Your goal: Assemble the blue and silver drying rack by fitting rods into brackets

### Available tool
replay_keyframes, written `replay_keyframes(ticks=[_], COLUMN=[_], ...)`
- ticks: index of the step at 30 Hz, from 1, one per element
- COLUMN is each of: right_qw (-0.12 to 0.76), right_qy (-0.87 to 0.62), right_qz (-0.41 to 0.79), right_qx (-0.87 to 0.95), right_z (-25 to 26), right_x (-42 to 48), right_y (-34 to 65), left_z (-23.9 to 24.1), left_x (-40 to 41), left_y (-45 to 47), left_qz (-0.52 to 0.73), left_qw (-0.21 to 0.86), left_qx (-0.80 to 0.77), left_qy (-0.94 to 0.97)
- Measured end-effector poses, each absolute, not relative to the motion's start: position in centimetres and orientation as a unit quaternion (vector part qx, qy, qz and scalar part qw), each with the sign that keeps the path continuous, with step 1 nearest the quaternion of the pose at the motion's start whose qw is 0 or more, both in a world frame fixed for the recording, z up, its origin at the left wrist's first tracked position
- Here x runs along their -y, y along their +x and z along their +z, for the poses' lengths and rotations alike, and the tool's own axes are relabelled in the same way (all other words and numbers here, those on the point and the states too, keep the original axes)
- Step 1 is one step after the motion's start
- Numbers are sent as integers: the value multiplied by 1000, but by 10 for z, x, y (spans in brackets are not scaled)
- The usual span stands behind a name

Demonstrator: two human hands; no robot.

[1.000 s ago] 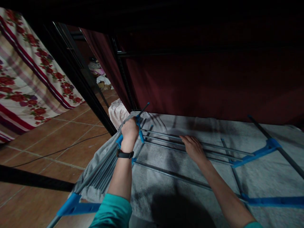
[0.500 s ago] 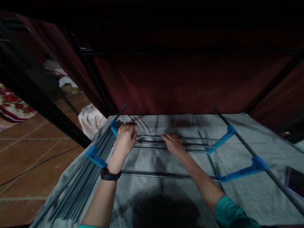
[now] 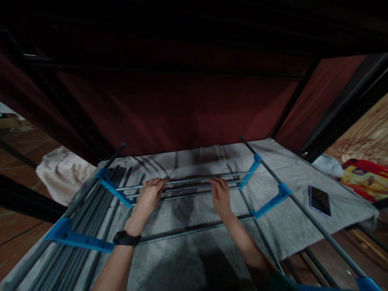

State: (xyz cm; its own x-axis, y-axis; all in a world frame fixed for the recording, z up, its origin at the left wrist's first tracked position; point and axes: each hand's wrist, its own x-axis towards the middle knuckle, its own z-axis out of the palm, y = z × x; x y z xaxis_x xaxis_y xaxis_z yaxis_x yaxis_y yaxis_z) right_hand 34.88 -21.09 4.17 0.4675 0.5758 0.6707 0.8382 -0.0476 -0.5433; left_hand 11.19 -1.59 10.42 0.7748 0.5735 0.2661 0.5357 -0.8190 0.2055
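A frame of grey metal tubes joined by blue plastic brackets lies on a grey cloth. Between its left bracket (image 3: 113, 190) and right bracket (image 3: 251, 171) run parallel thin metal tubes (image 3: 188, 186). My left hand (image 3: 150, 193), a dark watch on its wrist, is closed over these tubes near their left end. Curled fingers of my right hand (image 3: 220, 196) hold the tubes nearer the right bracket; its fingertips are partly hidden. Closer to me, a thicker crossbar (image 3: 184, 231) joins two larger blue brackets (image 3: 80, 238).
Several loose grey tubes (image 3: 87, 214) lie side by side at the left. A phone (image 3: 320, 201) rests on the cloth (image 3: 291, 238) at the right, with a red and yellow package (image 3: 362, 178) beyond. Dark red fabric (image 3: 182, 117) hangs behind, between black posts.
The view has turned right, bringing the phone and package further in. Both hands have shifted rightward along the tubes, the left one away from the left bracket.
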Motion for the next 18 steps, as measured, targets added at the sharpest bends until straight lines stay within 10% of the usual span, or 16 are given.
replay_keyframes(ticks=[6, 18], right_qw=[577, 539], right_qy=[-786, -777], right_qz=[-181, -159], right_qx=[133, 283], right_z=[1, 20], right_x=[261, 247], right_y=[442, 476], left_z=[101, 98], left_x=[17, 10], left_y=[113, 110], left_qz=[165, 160], left_qw=[52, 34], left_qx=[-297, -303], left_qy=[939, 939])
